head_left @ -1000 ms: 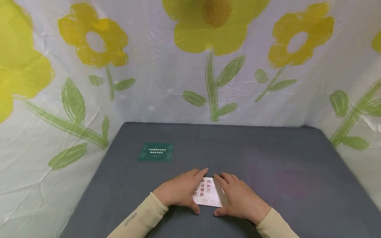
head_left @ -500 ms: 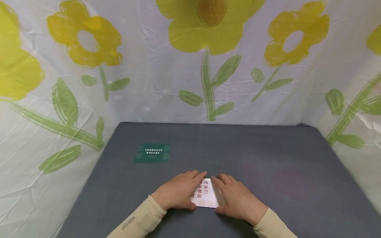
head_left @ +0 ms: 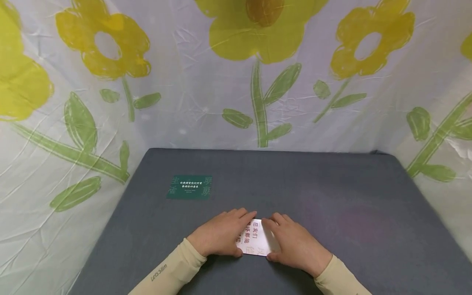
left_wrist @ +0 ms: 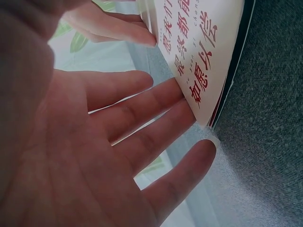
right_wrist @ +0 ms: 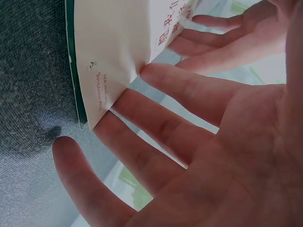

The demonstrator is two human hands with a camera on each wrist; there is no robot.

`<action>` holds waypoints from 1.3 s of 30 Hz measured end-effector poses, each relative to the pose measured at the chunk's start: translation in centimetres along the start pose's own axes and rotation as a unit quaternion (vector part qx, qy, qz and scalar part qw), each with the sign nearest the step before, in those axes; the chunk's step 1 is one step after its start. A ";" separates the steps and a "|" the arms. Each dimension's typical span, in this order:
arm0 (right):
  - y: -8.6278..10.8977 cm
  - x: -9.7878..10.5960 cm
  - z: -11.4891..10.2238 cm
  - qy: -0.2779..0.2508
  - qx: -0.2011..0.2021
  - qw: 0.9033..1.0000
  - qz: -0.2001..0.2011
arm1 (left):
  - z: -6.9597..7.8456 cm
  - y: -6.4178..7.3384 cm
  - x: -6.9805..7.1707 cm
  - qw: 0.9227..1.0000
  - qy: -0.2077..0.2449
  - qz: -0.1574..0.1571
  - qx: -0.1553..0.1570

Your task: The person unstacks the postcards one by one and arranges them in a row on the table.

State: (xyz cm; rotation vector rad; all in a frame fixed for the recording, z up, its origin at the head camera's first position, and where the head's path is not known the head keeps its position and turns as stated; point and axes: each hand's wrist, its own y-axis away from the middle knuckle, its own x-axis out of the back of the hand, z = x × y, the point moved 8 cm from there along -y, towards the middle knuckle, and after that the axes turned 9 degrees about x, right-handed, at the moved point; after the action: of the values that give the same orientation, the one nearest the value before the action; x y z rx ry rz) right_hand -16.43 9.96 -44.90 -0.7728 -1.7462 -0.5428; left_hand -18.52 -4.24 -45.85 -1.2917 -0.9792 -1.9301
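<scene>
A small stack of cards point(head_left: 257, 239) lies near the front of the table, its white top card printed in red characters. Dark and green edges show beneath the white one in the wrist views. My left hand point(head_left: 223, 234) holds the stack's left part, thumb at the near edge and fingertips at the far edge. The right part is held likewise by my right hand point(head_left: 298, 246). In the left wrist view, fingertips touch the edge of the stack point(left_wrist: 208, 52) while the little finger stands off it. Both palms partly cover the card's ends in the head view.
A green card point(head_left: 189, 187) with white characters lies flat further back on the left. The grey cloth-covered table point(head_left: 317, 180) reaches to a white curtain point(head_left: 199, 90) with yellow flowers, which hangs behind and on both sides.
Both thumbs have come in against the near edge of the stack of cards. The view has shifted slightly. The green card has stayed in place on the table.
</scene>
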 end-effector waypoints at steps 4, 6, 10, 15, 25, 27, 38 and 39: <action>-0.1 0.1 0.1 0.000 -0.001 1.000 0.005 | -0.2 -0.1 0.0 1.000 0.003 -0.001 0.000; -0.1 0.1 0.1 0.002 -0.001 1.000 0.008 | -0.2 -0.1 0.1 1.000 0.003 0.000 -0.001; -0.1 0.1 0.1 -0.002 -0.004 1.000 0.006 | -0.2 0.0 0.1 1.000 0.003 0.000 -0.004; -0.3 -0.1 0.3 -0.011 -0.019 1.000 -0.007 | -0.4 0.0 0.2 1.000 0.000 -0.010 -0.001; 0.0 0.0 0.6 -0.037 -0.031 0.999 -0.015 | -0.6 0.1 0.2 1.000 0.013 -0.018 0.001; -0.1 0.0 0.7 -0.040 -0.034 0.998 -0.014 | -0.7 0.1 0.2 1.000 0.014 -0.019 0.003; -3.6 0.5 1.3 -0.025 -0.008 1.000 -0.006 | -4.0 -0.5 1.9 0.996 0.076 -0.006 0.035; -4.3 0.5 1.4 -0.021 -0.005 1.000 -0.006 | -4.6 -0.7 2.2 0.996 0.082 -0.002 0.041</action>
State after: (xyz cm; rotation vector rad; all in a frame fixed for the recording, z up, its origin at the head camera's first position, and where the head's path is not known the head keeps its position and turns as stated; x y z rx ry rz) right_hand -20.53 8.12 -44.72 -0.7861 -1.7890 -0.5476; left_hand -22.07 -7.87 -45.12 -1.0678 -0.9675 -1.9447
